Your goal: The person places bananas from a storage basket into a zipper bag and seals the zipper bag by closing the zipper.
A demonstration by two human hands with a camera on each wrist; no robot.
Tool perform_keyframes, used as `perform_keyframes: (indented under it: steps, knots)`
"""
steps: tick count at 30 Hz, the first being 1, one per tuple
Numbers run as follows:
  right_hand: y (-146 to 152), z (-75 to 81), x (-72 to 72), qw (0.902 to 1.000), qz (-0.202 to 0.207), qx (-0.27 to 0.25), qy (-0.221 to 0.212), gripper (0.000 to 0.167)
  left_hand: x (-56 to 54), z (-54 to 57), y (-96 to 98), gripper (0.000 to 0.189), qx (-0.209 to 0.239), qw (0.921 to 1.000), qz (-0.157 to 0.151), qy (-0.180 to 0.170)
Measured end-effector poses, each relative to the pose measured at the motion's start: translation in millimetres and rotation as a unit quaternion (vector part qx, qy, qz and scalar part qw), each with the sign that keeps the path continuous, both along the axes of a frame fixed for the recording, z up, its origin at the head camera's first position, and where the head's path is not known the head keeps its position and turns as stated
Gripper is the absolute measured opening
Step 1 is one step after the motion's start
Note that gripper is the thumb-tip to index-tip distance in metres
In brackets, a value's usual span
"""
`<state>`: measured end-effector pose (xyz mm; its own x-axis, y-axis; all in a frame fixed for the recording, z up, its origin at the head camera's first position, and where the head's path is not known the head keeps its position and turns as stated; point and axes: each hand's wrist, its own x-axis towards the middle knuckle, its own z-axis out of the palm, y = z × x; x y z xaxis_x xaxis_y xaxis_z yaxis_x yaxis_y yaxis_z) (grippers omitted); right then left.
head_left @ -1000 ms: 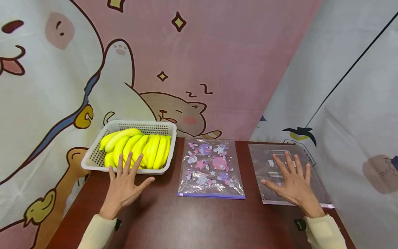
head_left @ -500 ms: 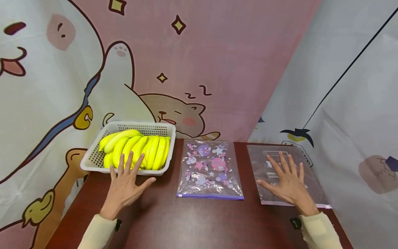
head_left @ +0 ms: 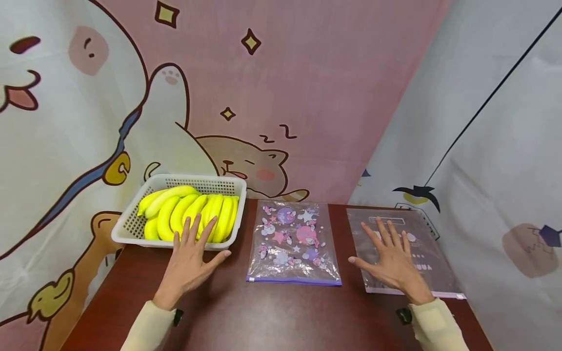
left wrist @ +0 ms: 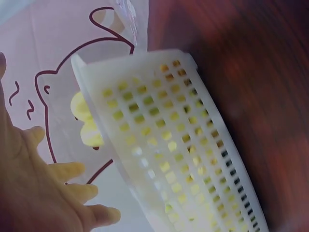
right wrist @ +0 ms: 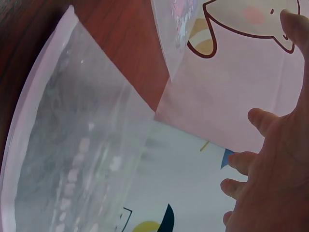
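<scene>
In the head view my left hand (head_left: 189,265) is held with fingers spread, near the front of a white perforated plastic basket (head_left: 120,236). Yellow bananas (head_left: 167,217) fill that basket side by side; the left wrist view shows them through the holes of its wall. My right hand (head_left: 392,261) hovers with fingers spread over the left part of a clear zip bag (head_left: 432,263) with a pale pink slider strip. Between the hands lies another clear zip bag (head_left: 287,265), printed with stars and cartoon figures and edged in purple. Both hands hold nothing.
A dark reddish-brown table (head_left: 281,317) carries the basket and both bags. Behind it and at the sides hangs a cartoon-printed cloth (head_left: 316,97), close to the table's back edge.
My left hand has shifted a little to the right, and my right hand has moved left across its bag. The whole head view has tilted slightly; basket and bags stay put.
</scene>
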<state>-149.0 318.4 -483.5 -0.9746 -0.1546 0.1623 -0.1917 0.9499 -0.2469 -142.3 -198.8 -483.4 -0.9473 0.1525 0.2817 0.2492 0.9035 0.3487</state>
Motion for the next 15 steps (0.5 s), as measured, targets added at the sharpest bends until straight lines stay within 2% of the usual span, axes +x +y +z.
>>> perform_keyframes:
  steps: [7, 11, 15]
  knots:
    - [-9, -9.6, -3.6, 0.9995, 0.006, -0.026, -0.015, 0.097, 0.5, -0.9, 20.1, 0.091, 0.052, 0.9983, -0.022, 0.012]
    - [-16, -14.8, -8.2, 0.9990, 0.012, -0.033, -0.029, 0.097, 1.3, -1.5, 30.6, 0.090, 0.068, 0.9969, -0.033, 0.023]
    - [-23, -18.3, -13.1, 0.9985, 0.017, -0.038, -0.035, 0.097, 0.7, -3.6, 41.0, 0.090, 0.077, 0.9947, -0.058, 0.036]
